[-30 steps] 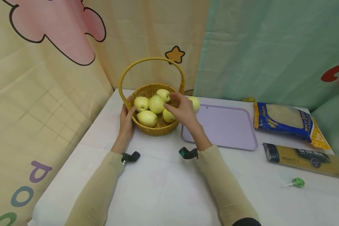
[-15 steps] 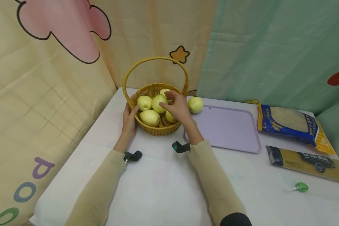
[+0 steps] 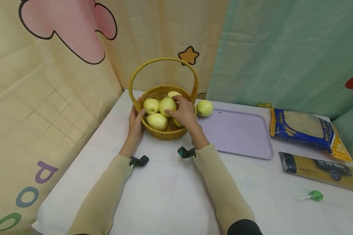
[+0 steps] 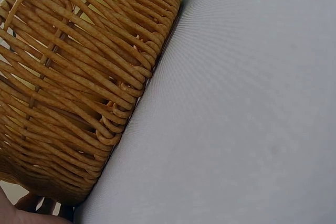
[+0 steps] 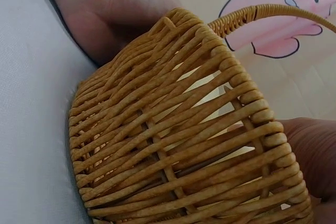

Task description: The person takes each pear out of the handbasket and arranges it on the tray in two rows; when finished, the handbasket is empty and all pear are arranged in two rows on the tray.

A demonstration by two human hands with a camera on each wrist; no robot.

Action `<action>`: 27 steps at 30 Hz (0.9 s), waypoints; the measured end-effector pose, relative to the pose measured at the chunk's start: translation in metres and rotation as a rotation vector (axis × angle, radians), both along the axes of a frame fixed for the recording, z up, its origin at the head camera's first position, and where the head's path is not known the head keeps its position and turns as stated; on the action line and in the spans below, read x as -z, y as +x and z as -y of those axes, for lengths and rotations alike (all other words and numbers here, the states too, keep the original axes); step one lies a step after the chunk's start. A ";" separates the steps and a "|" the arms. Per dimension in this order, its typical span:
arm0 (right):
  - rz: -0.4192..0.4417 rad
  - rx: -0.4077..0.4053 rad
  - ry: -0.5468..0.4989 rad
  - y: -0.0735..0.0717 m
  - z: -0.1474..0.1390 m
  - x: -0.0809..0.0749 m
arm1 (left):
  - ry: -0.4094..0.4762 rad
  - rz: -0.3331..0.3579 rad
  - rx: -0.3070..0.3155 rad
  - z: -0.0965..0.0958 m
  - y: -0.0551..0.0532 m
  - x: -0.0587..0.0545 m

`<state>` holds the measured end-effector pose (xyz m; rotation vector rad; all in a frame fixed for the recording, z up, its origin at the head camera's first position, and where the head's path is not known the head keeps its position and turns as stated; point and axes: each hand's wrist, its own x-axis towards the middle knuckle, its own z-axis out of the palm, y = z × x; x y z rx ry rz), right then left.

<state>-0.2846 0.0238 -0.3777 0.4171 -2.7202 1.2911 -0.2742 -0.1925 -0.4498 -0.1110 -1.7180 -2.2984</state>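
A wicker basket (image 3: 170, 136) with a tall arched handle stands at the back of the table, several yellow-green pears inside. My left hand (image 3: 135, 125) grips its left side, thumb at the rim and fingers round the outside wall. Over the basket, my right hand (image 3: 184, 112) holds the middle pear (image 3: 167, 105) between thumb and fingers. Another pear (image 3: 156, 122) lies at the front left of the basket. In the right wrist view the basket wall (image 5: 173, 129) covers most of the fruit, and in the left wrist view the weave (image 4: 79, 77) does likewise.
One pear (image 3: 205, 108) sits outside the basket, at the back left corner of a lilac tray (image 3: 238, 133). Farther right lie a blue bag (image 3: 303, 129), a long spaghetti pack (image 3: 323, 171) and a green lollipop (image 3: 316, 195). Printed curtains stand behind the table.
My right hand has moved slightly left and in over the basket, and its thumb and fingers have closed on the middle pear. The left hand stays on the basket. The view has shifted slightly.
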 end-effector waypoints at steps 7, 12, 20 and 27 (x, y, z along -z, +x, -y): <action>0.004 -0.019 0.086 -0.003 0.001 0.000 | 0.001 -0.009 0.007 0.000 0.000 0.001; 0.017 -0.038 0.103 -0.004 0.003 0.000 | -0.023 -0.009 -0.007 0.001 0.002 0.001; -0.007 -0.021 0.070 -0.003 0.004 0.002 | -0.021 -0.017 -0.022 0.000 0.003 0.001; 0.010 -0.027 0.131 -0.005 0.004 0.000 | -0.018 -0.027 -0.021 -0.001 0.001 0.001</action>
